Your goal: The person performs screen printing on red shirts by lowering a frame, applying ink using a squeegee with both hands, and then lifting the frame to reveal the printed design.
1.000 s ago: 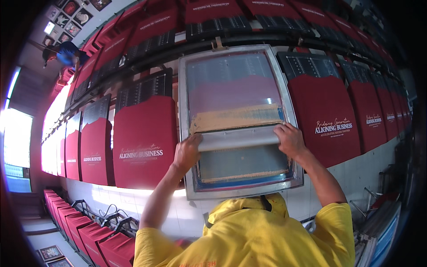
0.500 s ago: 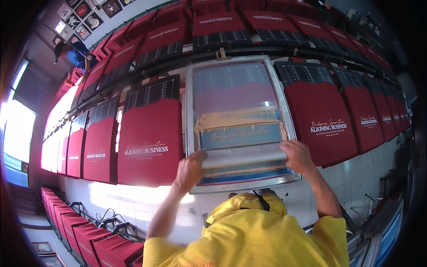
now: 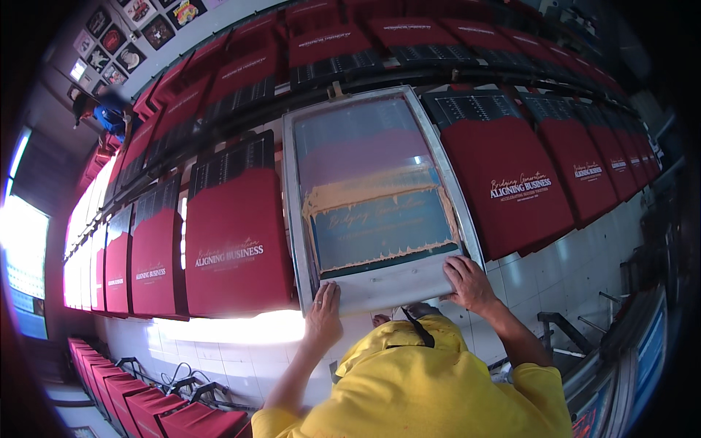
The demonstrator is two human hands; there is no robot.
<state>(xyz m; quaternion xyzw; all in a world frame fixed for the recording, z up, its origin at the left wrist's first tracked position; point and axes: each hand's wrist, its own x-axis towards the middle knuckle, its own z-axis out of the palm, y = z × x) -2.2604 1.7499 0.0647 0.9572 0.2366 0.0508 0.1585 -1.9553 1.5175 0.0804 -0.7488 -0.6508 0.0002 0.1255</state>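
Note:
A silk-screen frame (image 3: 295, 219) with a metal rim lies over a red shirt on a printing board in front of me. Its blue-green mesh (image 3: 387, 237) carries lettering, with a band of tan ink (image 3: 365, 184) across the middle and ragged ink along the sides. At the frame's near end sits a wide, pale squeegee (image 3: 387, 281), roughly level across it. My left hand (image 3: 323, 314) is closed on the squeegee's left end, my right hand (image 3: 469, 285) on its right end. The blade's lower edge is hidden.
Boards with printed red shirts stand at left (image 3: 237, 233) and right (image 3: 511, 186), with more rows behind. A long dark rail (image 3: 241, 109) runs behind the frame. Another person in blue (image 3: 109, 117) bends at far left. More red-covered boards (image 3: 139, 394) line the lower left.
Both hands have pulled the squeegee toward me, from the lower part of the mesh to the frame's near end. More lettered mesh shows behind it. The view has shifted slightly.

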